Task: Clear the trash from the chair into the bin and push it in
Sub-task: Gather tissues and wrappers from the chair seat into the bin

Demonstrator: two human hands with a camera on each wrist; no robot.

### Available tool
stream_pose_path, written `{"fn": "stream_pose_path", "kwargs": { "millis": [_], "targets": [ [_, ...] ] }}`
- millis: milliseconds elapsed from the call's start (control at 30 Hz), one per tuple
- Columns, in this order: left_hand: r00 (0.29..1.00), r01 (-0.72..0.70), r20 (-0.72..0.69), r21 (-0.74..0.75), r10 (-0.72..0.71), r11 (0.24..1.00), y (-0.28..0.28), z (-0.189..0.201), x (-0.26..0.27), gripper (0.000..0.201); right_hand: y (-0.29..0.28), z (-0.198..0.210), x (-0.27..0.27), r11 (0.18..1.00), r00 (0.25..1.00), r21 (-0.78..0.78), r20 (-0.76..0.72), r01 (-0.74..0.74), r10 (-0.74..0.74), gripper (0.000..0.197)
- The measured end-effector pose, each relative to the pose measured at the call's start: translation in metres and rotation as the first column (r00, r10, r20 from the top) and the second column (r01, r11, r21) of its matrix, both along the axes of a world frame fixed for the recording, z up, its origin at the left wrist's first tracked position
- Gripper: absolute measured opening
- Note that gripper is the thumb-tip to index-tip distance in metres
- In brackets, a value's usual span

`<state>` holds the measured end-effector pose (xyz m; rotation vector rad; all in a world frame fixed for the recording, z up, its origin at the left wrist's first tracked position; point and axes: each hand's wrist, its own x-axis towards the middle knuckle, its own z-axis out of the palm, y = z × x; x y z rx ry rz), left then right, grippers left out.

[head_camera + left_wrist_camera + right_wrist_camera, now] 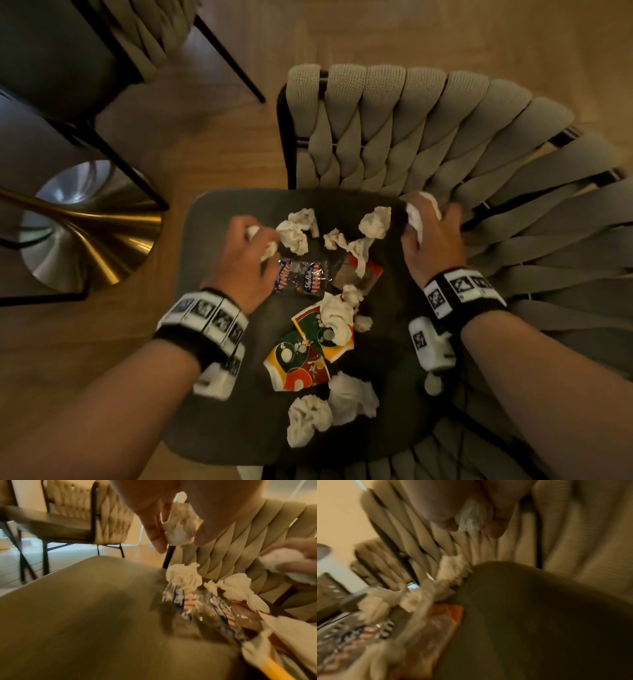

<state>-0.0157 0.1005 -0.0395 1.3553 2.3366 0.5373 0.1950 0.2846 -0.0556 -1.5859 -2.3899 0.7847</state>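
Observation:
A dark seat (219,394) of a woven-back chair (428,130) carries several crumpled white tissues (296,233), a shiny candy wrapper (301,279) and colourful torn paper (301,356). My left hand (255,245) hovers over the seat's far left and grips a crumpled tissue (180,526) between thumb and fingers. Over the far right corner, against the chair back, my right hand (428,226) holds another white tissue (419,214), which also shows blurred as a pale wad (474,516) in the right wrist view. No bin is in view.
A gold and silver table base (89,222) stands on the wooden floor to the left. A second woven chair (102,44) is at the far left, its dark legs (229,58) angled toward this chair. Floor lies bare between them.

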Motion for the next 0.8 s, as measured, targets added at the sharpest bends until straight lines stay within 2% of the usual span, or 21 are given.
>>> {"fn": "stream_pose_path", "kwargs": {
  "millis": [67,100,167,200,267,333,467,533,600,667,733,800],
  "targets": [
    [0.994,0.111,0.000,-0.104,-0.112,0.988,0.032,-0.006,0.000,0.053,0.003,0.009,-0.025,0.984,0.982,-0.012,0.058,-0.177,0.177,0.052],
    [0.978,0.196,-0.026,-0.204,-0.206,0.959,0.042,-0.012,0.001,0.066,0.001,0.006,-0.034,0.952,0.942,-0.042,0.137,-0.302,0.305,0.055],
    [0.907,0.360,-0.085,-0.354,-0.413,0.863,0.051,-0.030,0.002,0.087,-0.008,-0.011,-0.040,0.840,0.784,-0.142,0.305,-0.524,0.541,0.065],
    [0.872,0.412,-0.095,-0.386,-0.480,0.825,0.052,-0.039,0.001,0.092,-0.011,-0.023,-0.038,0.786,0.705,-0.192,0.355,-0.588,0.614,0.071],
    [0.835,0.472,-0.082,-0.405,-0.545,0.783,0.051,-0.051,-0.006,0.098,-0.011,-0.040,-0.026,0.724,0.615,-0.243,0.396,-0.645,0.681,0.084],
    [0.795,0.530,-0.052,-0.428,-0.605,0.732,0.050,-0.056,-0.011,0.104,-0.008,-0.046,-0.015,0.692,0.572,-0.245,0.414,-0.679,0.708,0.091],
    [0.731,0.554,-0.108,-0.482,-0.673,0.679,0.056,-0.058,-0.013,0.112,-0.003,-0.047,-0.023,0.680,0.560,-0.213,0.426,-0.702,0.711,0.087],
    [0.729,0.539,-0.130,-0.498,-0.672,0.680,0.058,-0.060,-0.008,0.109,-0.005,-0.049,-0.030,0.668,0.543,-0.206,0.438,-0.715,0.716,0.086],
    [0.758,0.536,-0.076,-0.494,-0.648,0.684,0.054,-0.062,-0.004,0.098,-0.011,-0.051,-0.033,0.651,0.518,-0.216,0.450,-0.728,0.728,0.081],
    [0.787,0.552,0.005,-0.454,-0.617,0.700,0.043,-0.064,-0.003,0.076,-0.014,-0.051,-0.032,0.630,0.489,-0.228,0.459,-0.742,0.742,0.070],
    [0.798,0.563,0.027,-0.391,-0.602,0.729,0.030,-0.064,-0.001,0.051,-0.016,-0.047,-0.032,0.596,0.444,-0.246,0.469,-0.764,0.764,0.059],
    [0.815,0.552,0.054,-0.375,-0.577,0.745,0.021,-0.062,0.002,0.039,-0.018,-0.043,-0.030,0.552,0.386,-0.299,0.466,-0.778,0.796,0.048]
  ]
}}
